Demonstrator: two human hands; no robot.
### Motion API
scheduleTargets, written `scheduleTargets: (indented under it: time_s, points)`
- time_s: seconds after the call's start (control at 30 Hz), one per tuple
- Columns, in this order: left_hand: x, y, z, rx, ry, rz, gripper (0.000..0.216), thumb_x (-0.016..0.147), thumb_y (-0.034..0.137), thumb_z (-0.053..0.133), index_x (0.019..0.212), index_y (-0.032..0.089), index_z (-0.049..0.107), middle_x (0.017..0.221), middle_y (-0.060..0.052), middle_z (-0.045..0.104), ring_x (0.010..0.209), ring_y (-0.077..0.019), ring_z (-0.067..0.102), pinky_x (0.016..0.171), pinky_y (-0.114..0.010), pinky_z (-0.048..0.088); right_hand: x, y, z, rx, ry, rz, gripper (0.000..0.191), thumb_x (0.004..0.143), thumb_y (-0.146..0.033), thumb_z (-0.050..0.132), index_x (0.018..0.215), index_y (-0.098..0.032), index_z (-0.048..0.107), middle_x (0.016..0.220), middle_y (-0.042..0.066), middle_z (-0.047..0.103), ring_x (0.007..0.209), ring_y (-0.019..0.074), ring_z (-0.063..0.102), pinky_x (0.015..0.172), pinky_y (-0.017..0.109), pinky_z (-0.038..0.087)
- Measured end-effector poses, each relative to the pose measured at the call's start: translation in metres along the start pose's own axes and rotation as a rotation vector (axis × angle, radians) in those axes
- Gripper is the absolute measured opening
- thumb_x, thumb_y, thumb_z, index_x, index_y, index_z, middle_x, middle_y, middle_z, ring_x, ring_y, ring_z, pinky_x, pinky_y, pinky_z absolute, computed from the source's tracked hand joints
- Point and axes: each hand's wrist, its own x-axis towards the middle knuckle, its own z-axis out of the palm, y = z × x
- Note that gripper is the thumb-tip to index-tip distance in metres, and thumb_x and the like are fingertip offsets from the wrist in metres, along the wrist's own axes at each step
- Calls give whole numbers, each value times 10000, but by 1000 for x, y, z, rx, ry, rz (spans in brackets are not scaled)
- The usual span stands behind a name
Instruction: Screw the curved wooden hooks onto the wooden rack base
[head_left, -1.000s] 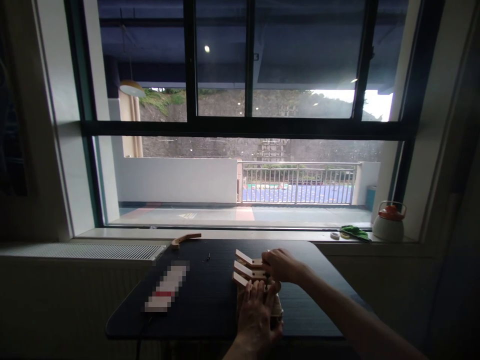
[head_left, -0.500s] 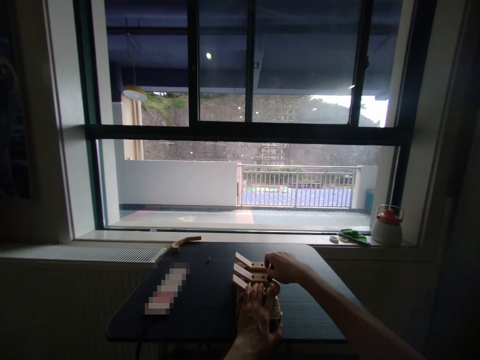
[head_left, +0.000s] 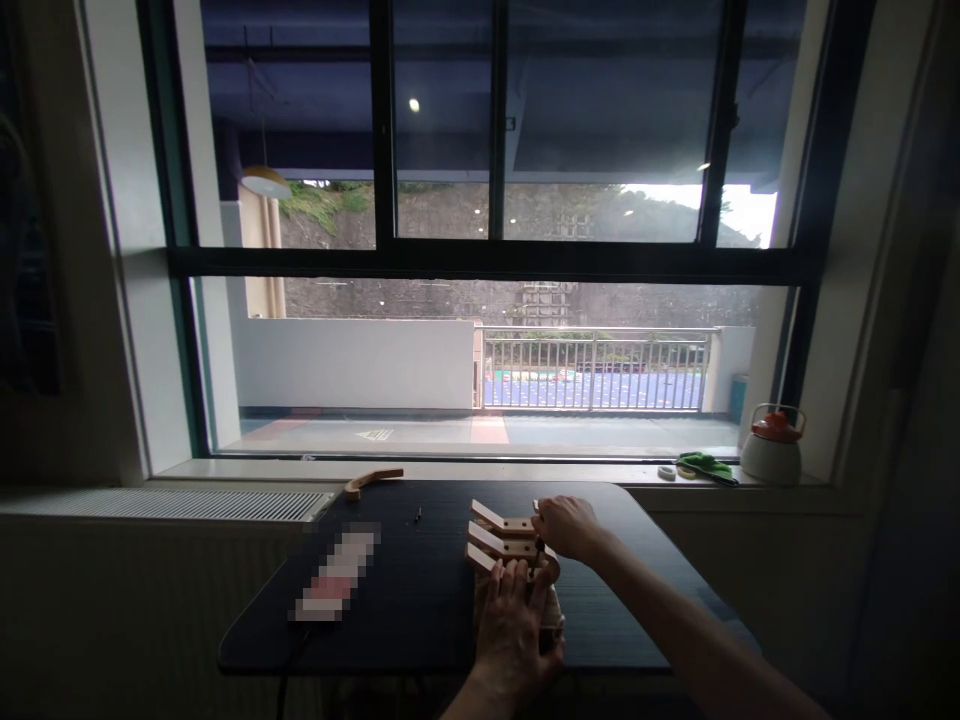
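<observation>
Three angled wooden pieces [head_left: 517,549] lie side by side on a light block-like base [head_left: 555,605], with dark round spots on their flat ends. My left hand [head_left: 514,610] presses down over the nearest piece and the base, fingers bent around them. Above the right end of the pieces, my right hand [head_left: 568,526] is closed on a slim tool with a dark shaft [head_left: 539,548]. The shaft points down at the nearest piece, close to my left fingertips. Its exact kind and its tip are hard to make out.
Another bent wooden piece [head_left: 375,482] lies at the far left of the dark table [head_left: 420,610]. Small dark bits [head_left: 418,515] and a blurred-out rectangular object [head_left: 337,575] are nearer. On the windowsill [head_left: 570,472] stand a jug [head_left: 772,450] and a green cloth [head_left: 706,466].
My right hand has turned and shifted slightly, and more of the tool's dark shaft shows below it. My left hand stays on the nearest piece. The view has tilted slightly.
</observation>
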Motion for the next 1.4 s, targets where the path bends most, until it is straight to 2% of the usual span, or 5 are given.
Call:
scheduleTargets:
  time_s: [0.33, 0.63, 0.9, 1.07, 1.4]
  points:
    - [1, -2, 2, 26, 10, 10, 793, 688, 470, 581, 1388, 306, 248, 1382, -69, 372, 1264, -336, 284, 1057, -496, 190, -14, 1, -7, -46, -85, -222, 257, 797, -278, 457, 854, -169, 682, 822, 108, 684, 730, 216, 641, 599, 263, 415]
    - [0, -2, 5, 18, 17, 18, 817, 684, 468, 585, 1396, 308, 217, 1388, -67, 357, 1273, -327, 275, 1058, -500, 201, -3, -4, -8, 14, -121, -31, 296, 806, -297, 436, 999, -163, 615, 911, 129, 673, 835, 254, 634, 636, 302, 433]
    - [1, -3, 2, -3, -12, 32, 809, 679, 436, 589, 1393, 298, 234, 1381, -81, 370, 1258, -324, 310, 1065, -509, 181, -3, -2, -20, 38, -201, -139, 267, 672, -269, 565, 918, -224, 660, 913, 59, 682, 838, 224, 627, 626, 264, 422]
    - [2, -3, 4, -13, -6, 17, 816, 669, 437, 599, 1388, 329, 229, 1382, -77, 359, 1268, -321, 295, 1066, -511, 179, 2, -5, -10, 49, -96, -224, 228, 741, -269, 505, 901, -203, 654, 864, 71, 686, 793, 209, 634, 621, 258, 411]
    - [1, 0, 0, 1, 14, -2, 801, 669, 448, 601, 1379, 344, 245, 1381, -62, 370, 1269, -318, 295, 1069, -488, 191, 6, -10, 0, 27, -45, -22, 300, 808, -293, 427, 939, -136, 647, 908, 159, 673, 830, 254, 637, 648, 304, 434]
